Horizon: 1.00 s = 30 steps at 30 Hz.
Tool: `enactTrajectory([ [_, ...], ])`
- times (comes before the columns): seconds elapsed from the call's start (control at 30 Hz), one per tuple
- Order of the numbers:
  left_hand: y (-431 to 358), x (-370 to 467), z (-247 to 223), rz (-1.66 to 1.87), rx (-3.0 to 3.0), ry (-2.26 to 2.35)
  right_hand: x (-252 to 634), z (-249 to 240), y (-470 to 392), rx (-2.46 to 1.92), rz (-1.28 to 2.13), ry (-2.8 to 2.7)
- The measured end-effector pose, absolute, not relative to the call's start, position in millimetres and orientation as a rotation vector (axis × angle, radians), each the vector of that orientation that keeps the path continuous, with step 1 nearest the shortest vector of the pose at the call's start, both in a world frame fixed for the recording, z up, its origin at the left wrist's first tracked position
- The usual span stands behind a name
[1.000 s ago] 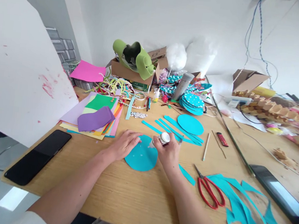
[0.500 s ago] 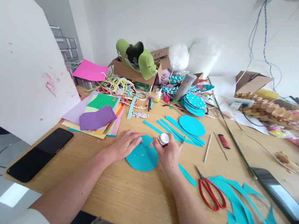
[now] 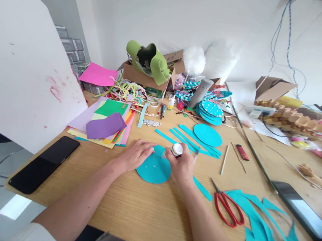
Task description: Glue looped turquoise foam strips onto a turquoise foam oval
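Observation:
A blue paper circle [image 3: 153, 172] lies flat on the wooden table in front of me, with a few small white marks on it. My left hand [image 3: 138, 154] rests on the circle's left edge, fingers stretched out and holding nothing. In my right hand [image 3: 183, 163] is a small white-ended bottle [image 3: 177, 149], tilted over the circle's upper right side. The bottle's lower end is mostly hidden by my fingers. Several blue paper strips [image 3: 187, 140] and another blue circle [image 3: 207, 135] lie just beyond.
Red-handled scissors [image 3: 228, 208] and blue paper scraps [image 3: 265, 219] lie at right, near a phone [image 3: 304, 210]. Another phone [image 3: 44, 164] lies at the left edge below coloured paper [image 3: 105, 126]. White-dotted circles [image 3: 210, 109] and a flask [image 3: 200, 94] stand behind.
Both hands keep nearly the same place and hold. The whole view has shifted very slightly; nothing on the table has visibly moved.

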<state>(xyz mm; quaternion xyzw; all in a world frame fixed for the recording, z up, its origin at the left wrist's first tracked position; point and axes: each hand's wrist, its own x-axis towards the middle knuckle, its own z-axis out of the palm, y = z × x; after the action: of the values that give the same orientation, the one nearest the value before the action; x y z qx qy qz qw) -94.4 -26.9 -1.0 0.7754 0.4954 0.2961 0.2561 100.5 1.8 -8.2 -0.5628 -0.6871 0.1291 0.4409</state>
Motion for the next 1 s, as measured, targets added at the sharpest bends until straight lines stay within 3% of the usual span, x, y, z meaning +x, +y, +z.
enactTrajectory([
  [1.0,-25.0,-96.4,-7.9,0.795,2.162,1.369,99.7,-5.5,-0.4,-1.380,0.389,-1.633],
])
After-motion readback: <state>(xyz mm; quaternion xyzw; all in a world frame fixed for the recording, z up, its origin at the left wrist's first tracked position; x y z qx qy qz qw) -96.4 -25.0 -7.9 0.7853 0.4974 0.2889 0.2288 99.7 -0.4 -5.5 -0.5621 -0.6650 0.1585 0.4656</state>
